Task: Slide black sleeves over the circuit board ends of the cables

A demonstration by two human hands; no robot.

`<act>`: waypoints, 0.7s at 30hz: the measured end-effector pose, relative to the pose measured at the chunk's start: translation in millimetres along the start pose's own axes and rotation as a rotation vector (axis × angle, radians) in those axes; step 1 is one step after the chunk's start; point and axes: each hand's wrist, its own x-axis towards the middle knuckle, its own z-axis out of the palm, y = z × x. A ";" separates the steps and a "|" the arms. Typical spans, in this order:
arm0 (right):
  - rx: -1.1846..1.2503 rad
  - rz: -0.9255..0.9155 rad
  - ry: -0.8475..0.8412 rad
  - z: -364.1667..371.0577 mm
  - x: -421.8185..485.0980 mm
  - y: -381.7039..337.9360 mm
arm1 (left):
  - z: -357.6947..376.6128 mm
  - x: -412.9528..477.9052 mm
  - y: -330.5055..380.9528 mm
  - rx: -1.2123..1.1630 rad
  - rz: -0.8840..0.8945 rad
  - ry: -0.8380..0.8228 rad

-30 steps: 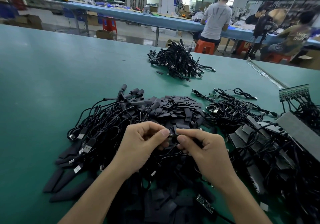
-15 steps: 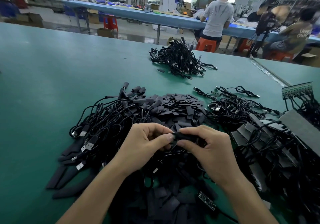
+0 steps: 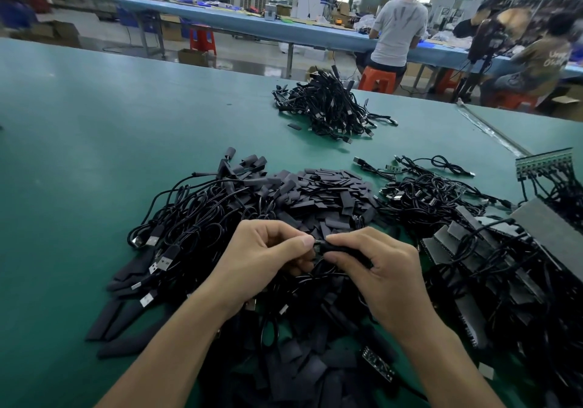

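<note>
circuit board: a small bare circuit board (image 3: 378,366) lies at 6 o'clock from the hands, closest to me, on top of loose flat sleeves (image 3: 303,373)
left hand: the left hand (image 3: 262,262) has thumb and forefinger pinched tight on the cable (image 3: 317,245), right at the mouth of the sleeve
right hand: the right hand (image 3: 385,272) is wrapped round the black sleeve (image 3: 339,247), fingers on top, thumb below
black sleeve: it's held up between both hands, roughly level, above the heap (can't tell how far the board is inside it)
USB cables: the USB cables (image 3: 176,227) are a messy heap at 9 o'clock, silver plugs poking out the near side
sleeve pile: the sleeve pile (image 3: 328,193) sits at 12 o'clock, just behind the hands
tangled cables: the tangled cables (image 3: 432,193) are at 2 o'clock, beside that pile
grey strips: the grey strips (image 3: 473,249) are at 3 o'clock with cables draped over them
connector strip: a green connector strip (image 3: 544,161) is further out at 2 o'clock, wires hanging off it
far bundle: the far bundle (image 3: 331,104) of cables is at 12 o'clock, well apart from everything else
table: the green table (image 3: 94,123) is under all of it
people: the people (image 3: 399,28) are past the table at 1 o'clock, on orange stools (image 3: 377,81) at a long blue bench
</note>
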 end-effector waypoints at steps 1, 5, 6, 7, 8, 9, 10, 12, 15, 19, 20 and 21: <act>-0.012 -0.011 -0.004 0.5 -0.3 0.3 | -0.1 0.4 -0.4 0.002 -0.003 -0.001; -0.055 -0.066 -0.015 1.7 -1.0 -0.7 | -1.5 1.8 -0.6 -0.001 -0.033 -0.037; -0.060 -0.083 -0.022 2.3 -0.7 -1.4 | -1.6 1.6 -0.2 -0.012 -0.043 -0.051; -0.064 -0.099 -0.032 2.7 -0.1 -1.9 | -2.1 1.5 -0.8 -0.018 -0.043 -0.064; -0.065 -0.108 -0.041 3.0 0.6 -1.8 | -1.8 1.2 -1.1 -0.027 -0.048 -0.073; -0.063 -0.109 -0.047 3.1 0.9 -1.4 | -1.5 1.1 -1.8 -0.029 -0.049 -0.078; -0.060 -0.107 -0.046 3.0 1.4 -0.8 | -0.9 1.2 -1.6 -0.028 -0.049 -0.076; -0.048 -0.087 -0.040 2.9 0.8 -0.5 | -0.6 1.3 -2.0 -0.033 -0.054 -0.077; -0.039 -0.055 -0.014 3.4 -0.8 -1.5 | -0.9 1.8 -2.4 -0.044 -0.066 -0.066; -0.028 0.018 0.030 4.0 -0.5 -4.1 | 0.8 2.0 -4.2 0.047 -0.046 -0.045; -0.019 0.073 0.046 4.3 0.0 -5.7 | 1.2 1.7 -4.6 0.063 -0.038 -0.039; -0.004 0.145 0.071 4.4 0.3 -7.7 | 1.5 1.8 -5.0 0.072 -0.028 -0.030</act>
